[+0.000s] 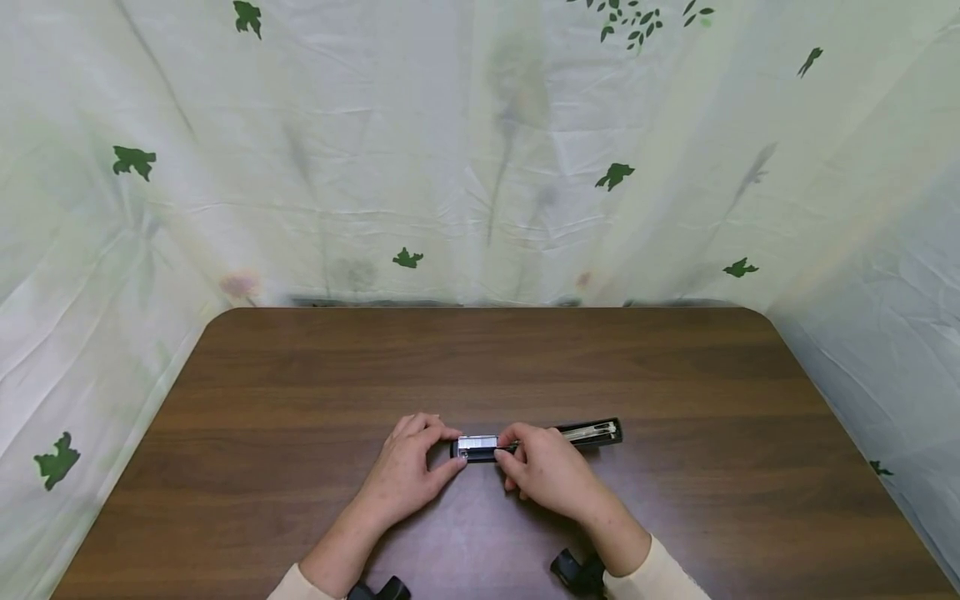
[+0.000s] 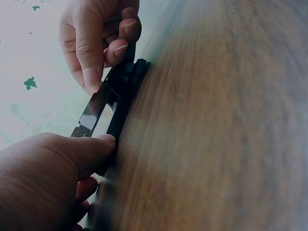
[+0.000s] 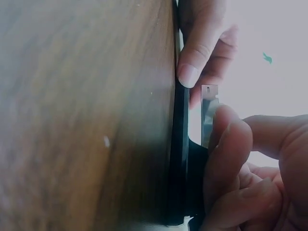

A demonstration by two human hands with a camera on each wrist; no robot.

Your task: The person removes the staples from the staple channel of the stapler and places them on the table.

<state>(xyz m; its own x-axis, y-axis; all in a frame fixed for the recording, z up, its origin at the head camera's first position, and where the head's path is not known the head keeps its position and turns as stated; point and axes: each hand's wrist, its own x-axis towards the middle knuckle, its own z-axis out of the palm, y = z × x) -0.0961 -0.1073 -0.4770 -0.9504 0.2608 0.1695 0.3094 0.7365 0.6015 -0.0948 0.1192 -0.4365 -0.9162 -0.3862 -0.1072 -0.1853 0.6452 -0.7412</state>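
A black stapler (image 1: 592, 432) lies swung open on the table, its top arm folded out to the right. At its left end, my left hand (image 1: 405, 467) holds the base (image 3: 178, 159) between thumb and fingers. Thumb and index finger of my right hand (image 1: 555, 473) pinch at the shiny metal magazine (image 1: 477, 442), near the middle of the stapler. In the right wrist view the magazine's free end (image 3: 208, 110) stands raised apart from the base. Whether a staple strip sits between the right fingertips is hidden by the fingers.
The brown wooden table (image 1: 300, 367) has rounded far corners. A pale curtain (image 1: 450, 150) with green leaf shapes hangs behind it and along both sides. Black wrist devices (image 1: 579, 573) sit under both forearms, beside the cream sleeves (image 1: 656, 575).
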